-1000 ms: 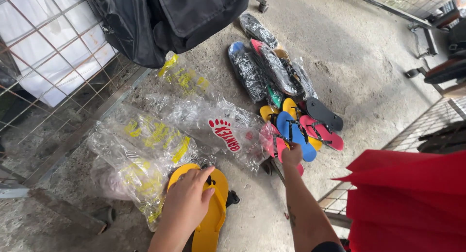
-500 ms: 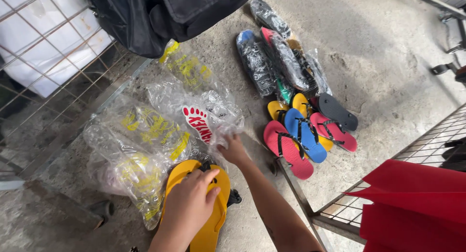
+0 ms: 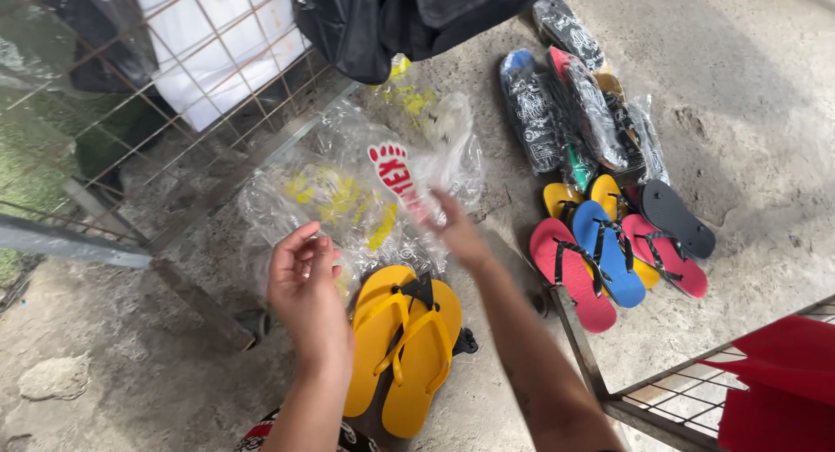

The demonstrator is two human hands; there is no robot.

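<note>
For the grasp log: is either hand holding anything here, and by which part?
The right hand pinches the clear plastic bag by its near edge. The left hand is open above the yellow flip-flops, holding nothing.

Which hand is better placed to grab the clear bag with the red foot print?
Right. The right hand already reaches into the clear bag, touching its crumpled edge. The left hand hangs open nearer the yellow sandals, short of that bag.

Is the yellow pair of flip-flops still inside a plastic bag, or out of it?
Out. The yellow flip-flops lie bare on the concrete, straps up, no plastic over them.
</note>
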